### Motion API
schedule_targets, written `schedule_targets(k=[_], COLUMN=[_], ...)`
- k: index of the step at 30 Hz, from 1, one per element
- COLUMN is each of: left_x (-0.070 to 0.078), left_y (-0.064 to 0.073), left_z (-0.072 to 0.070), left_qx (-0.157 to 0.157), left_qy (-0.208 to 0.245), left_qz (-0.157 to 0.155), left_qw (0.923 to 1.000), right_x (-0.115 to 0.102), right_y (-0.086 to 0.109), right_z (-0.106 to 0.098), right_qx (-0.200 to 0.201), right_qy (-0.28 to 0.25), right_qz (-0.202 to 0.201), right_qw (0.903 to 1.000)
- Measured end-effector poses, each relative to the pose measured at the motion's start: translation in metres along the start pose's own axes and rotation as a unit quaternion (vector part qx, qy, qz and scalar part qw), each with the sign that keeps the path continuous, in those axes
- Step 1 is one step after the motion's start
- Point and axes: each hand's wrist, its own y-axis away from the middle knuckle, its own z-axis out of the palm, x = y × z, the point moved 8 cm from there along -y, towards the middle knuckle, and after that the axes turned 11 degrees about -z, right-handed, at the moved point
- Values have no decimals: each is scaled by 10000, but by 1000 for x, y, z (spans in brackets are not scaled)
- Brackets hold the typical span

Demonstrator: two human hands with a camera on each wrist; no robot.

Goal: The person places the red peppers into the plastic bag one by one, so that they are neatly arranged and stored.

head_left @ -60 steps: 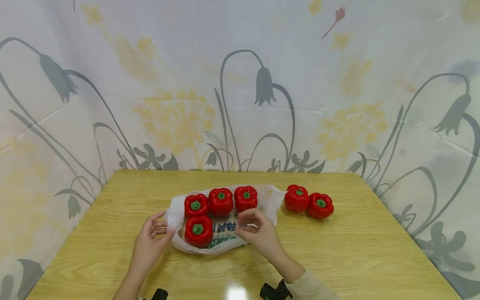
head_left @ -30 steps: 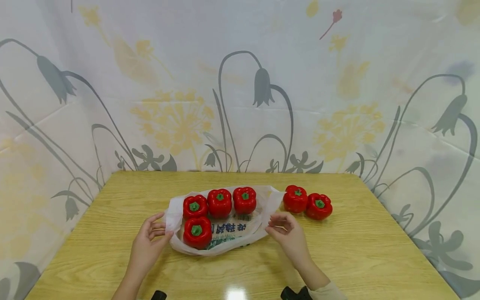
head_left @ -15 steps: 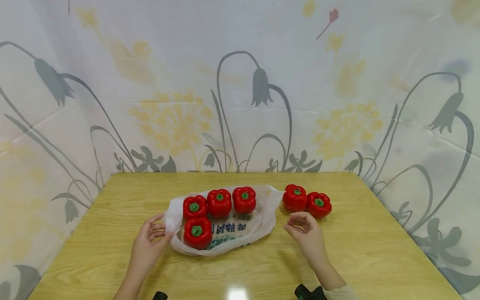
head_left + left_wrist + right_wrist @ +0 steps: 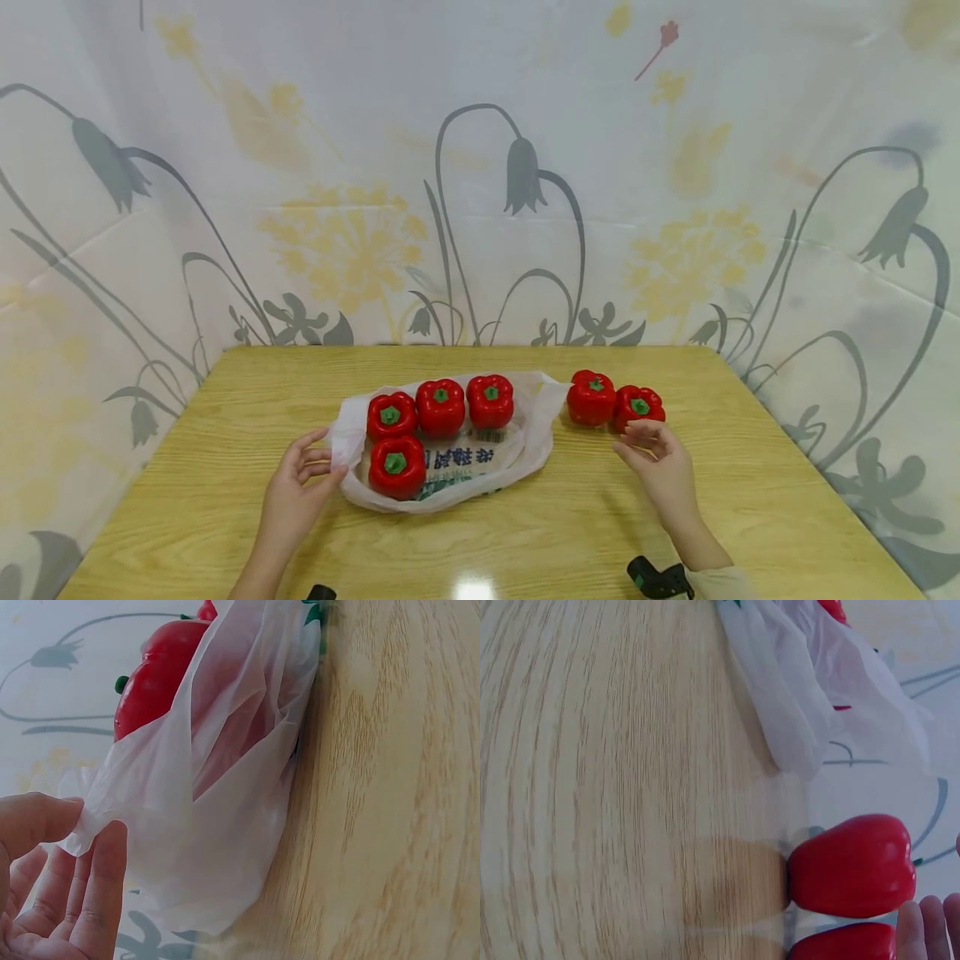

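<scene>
My left hand (image 4: 300, 483) pinches the left rim of a white plastic bag (image 4: 538, 437) between thumb and fingers. The left wrist view shows the bag's edge (image 4: 94, 817) caught there. Several red bell peppers (image 4: 397, 468) with green stems sit upright inside the open bag. On the right, my right hand (image 4: 663, 468) hovers with loosely bent fingers just in front of the outer loose bell pepper (image 4: 637, 406), covering its lower edge. A second loose bell pepper (image 4: 591, 398) stands beside it, close to the bag. In the right wrist view, fingertips (image 4: 934, 926) overlap the peppers' side.
Everything rests on a wood-grain table (image 4: 480, 550). Behind it hangs a pale cloth (image 4: 360, 125) printed with grey and yellow flowers. Blue print (image 4: 461, 457) shows on the bag's inside. A black wrist device (image 4: 658, 577) sits at my right wrist.
My right hand has moved from over the bag, past its right side, to the outer loose pepper. My left hand has kept its pinch on the bag's rim; the peppers have not moved.
</scene>
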Motion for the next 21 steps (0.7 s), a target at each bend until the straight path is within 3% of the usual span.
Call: schedule_targets(k=[9,21], left_x=[-1,0], left_y=[1,0], left_z=[0,2], left_qx=[15,15], left_qy=[37,102], left_qz=[-78,171], left_qw=[10000,9998], right_x=[13,26], right_y=[-6,-17], right_z=[-19,-41], right_qx=[137,243], right_qy=[356,941], right_qz=[109,263], right_qw=[9992,9949])
